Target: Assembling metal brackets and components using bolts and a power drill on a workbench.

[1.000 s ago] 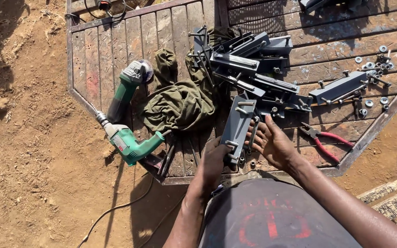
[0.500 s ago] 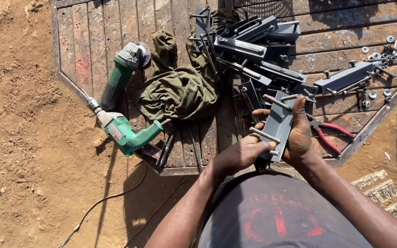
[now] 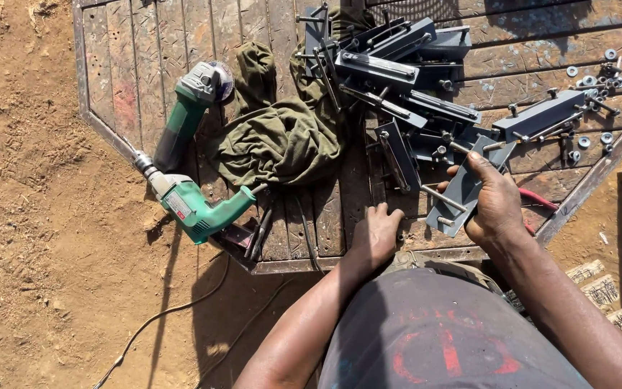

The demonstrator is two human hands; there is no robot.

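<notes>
I have just lifted the grey steel bracket (image 3: 462,189) clear of the heap: a second ago both my hands were on it low at the near edge of the wooden platform (image 3: 282,245), and now my right hand (image 3: 497,205) alone grips it, fingers wrapped round its far side and thumb laid over the top, a threaded bolt sticking out of its lower face. My left hand (image 3: 376,234) has let go and rests on the boards at the near edge, fingers loosely curled and pressing down, holding nothing. So the bracket is picked out and free of the pile of like brackets (image 3: 397,72) that lies toward the far edge. Red-handled pliers (image 3: 538,202) peek out just behind my right wrist. Loose washers and nuts (image 3: 592,79) are scattered by the right corner. An olive cloth (image 3: 282,137) lies mid-platform, with a green angle grinder (image 3: 185,115) and a green electric drill (image 3: 196,205) at the left edge; the drill bears a small pale rectangular label with red on its body, too small to make out.
</notes>
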